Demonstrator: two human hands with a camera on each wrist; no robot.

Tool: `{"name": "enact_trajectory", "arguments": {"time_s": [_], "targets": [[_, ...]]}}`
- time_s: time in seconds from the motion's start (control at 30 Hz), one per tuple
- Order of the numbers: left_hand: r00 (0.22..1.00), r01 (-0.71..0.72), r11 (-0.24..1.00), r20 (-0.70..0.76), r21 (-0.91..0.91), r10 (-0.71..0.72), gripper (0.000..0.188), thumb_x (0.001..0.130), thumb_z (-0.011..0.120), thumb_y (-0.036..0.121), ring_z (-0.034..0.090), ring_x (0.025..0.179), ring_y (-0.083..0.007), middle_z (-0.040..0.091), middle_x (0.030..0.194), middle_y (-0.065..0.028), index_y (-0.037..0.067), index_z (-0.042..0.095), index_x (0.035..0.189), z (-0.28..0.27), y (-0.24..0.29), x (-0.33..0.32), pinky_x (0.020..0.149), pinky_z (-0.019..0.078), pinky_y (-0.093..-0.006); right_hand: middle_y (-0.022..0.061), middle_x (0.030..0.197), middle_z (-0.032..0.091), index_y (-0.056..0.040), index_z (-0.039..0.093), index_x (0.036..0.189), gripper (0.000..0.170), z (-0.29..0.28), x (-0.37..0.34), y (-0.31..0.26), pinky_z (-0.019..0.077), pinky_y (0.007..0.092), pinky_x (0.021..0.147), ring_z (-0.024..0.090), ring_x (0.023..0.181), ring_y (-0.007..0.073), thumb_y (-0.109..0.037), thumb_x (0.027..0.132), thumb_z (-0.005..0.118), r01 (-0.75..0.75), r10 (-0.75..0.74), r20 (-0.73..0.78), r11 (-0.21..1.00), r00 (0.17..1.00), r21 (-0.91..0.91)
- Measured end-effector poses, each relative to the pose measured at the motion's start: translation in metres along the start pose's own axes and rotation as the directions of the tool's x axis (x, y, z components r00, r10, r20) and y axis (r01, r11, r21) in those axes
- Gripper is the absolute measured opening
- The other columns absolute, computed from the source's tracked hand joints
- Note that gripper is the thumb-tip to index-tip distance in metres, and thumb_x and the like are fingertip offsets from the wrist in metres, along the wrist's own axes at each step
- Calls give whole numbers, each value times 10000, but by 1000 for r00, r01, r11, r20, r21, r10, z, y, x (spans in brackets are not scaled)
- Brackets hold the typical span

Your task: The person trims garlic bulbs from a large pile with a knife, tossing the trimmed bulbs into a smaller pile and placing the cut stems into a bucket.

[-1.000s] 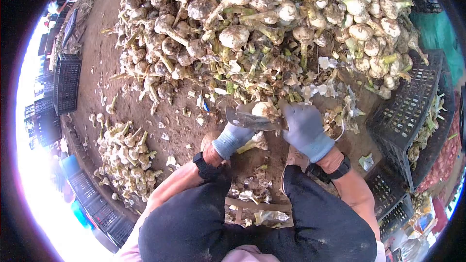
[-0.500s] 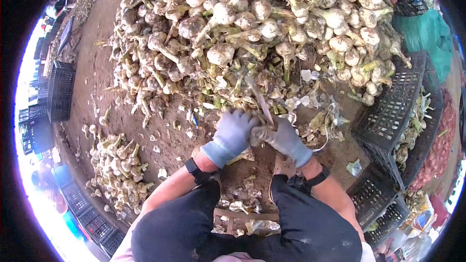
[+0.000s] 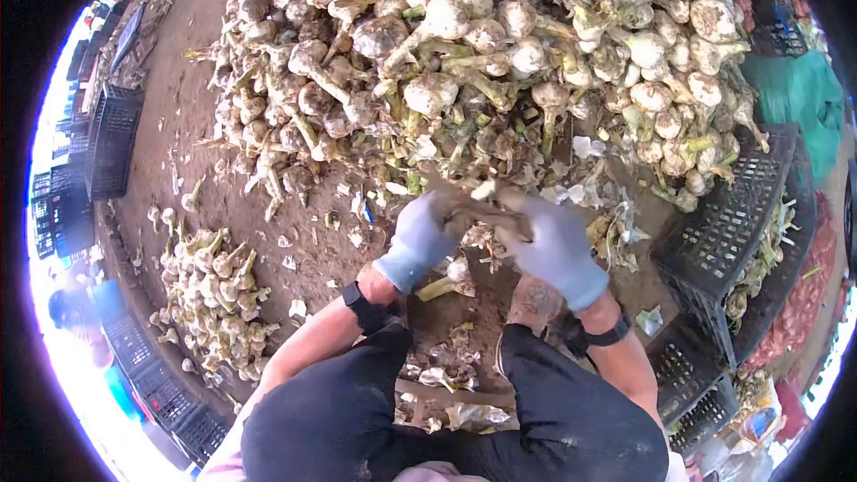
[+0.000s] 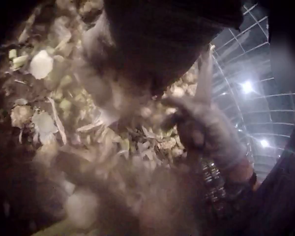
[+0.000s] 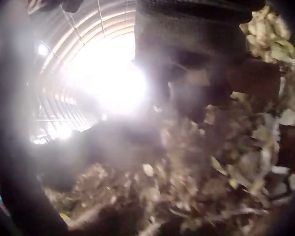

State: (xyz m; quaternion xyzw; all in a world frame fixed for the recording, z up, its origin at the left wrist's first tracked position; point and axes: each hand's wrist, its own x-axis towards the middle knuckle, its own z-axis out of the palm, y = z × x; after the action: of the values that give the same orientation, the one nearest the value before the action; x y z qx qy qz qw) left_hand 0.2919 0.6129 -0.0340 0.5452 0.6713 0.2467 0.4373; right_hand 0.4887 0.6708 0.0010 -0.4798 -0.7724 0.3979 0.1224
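Both hands wear grey gloves and meet low over the ground between the knees. My left hand (image 3: 418, 239) is at left, its fingers blurred by motion; I cannot tell what they hold. Opposite it, my right hand (image 3: 555, 245) grips a knife, whose blade (image 4: 205, 78) points upward in the left wrist view. Brownish blur fills the gap between the hands in the head view. Just below them a garlic bulb with its stem (image 3: 453, 278) lies on the soil. Ahead rises a large heap of garlic (image 3: 446, 54), with cut stem pieces and peels along its near edge.
A smaller pile of garlic (image 3: 214, 299) lies on the ground at left. Black plastic crates (image 3: 732, 210) stand close on the right, one holding trimmings. More crates (image 3: 116, 143) are at far left. A green sack (image 3: 794, 98) is behind the right crates.
The hands were close together half a second ago with the knife pointing forward; now they are wider apart and blurred. One second ago the blade lay across a garlic bulb between them.
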Motion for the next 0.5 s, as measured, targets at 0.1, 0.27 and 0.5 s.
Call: {"name": "enact_trajectory", "arguments": {"time_s": [0.1, 0.27, 0.5], "targets": [[918, -304, 926, -192, 221, 348, 145, 736, 650, 66, 637, 772, -230, 641, 855, -119, 77, 666, 880, -22, 17, -1, 625, 502, -340, 169, 770, 633, -93, 624, 1046, 355, 1, 9, 33, 509, 406, 646, 626, 711, 333, -263, 738, 672, 114, -100, 67, 960, 993, -256], [724, 140, 978, -689, 152, 3, 207, 813, 636, 182, 640, 806, -158, 657, 930, -88, 90, 650, 997, -182, -107, -74, 732, 541, -276, 174, 1081, 600, -109, 615, 1085, 384, -21, 18, 73, 523, 379, 692, 634, 797, 325, -247, 731, 676, -49, -35, -236, 938, 971, -344], [767, 329, 923, -626, 198, -139, 235, 832, 588, 136, 578, 723, -115, 633, 855, -41, 57, 616, 1051, -203, -122, -115, 613, 477, -223, 223, 1069, 589, -86, 604, 1069, 426, 4, 81, 89, 498, 418, 771, 610, 894, 353, -310, 718, 695, -121, 37, -199, 894, 979, -432]]}}
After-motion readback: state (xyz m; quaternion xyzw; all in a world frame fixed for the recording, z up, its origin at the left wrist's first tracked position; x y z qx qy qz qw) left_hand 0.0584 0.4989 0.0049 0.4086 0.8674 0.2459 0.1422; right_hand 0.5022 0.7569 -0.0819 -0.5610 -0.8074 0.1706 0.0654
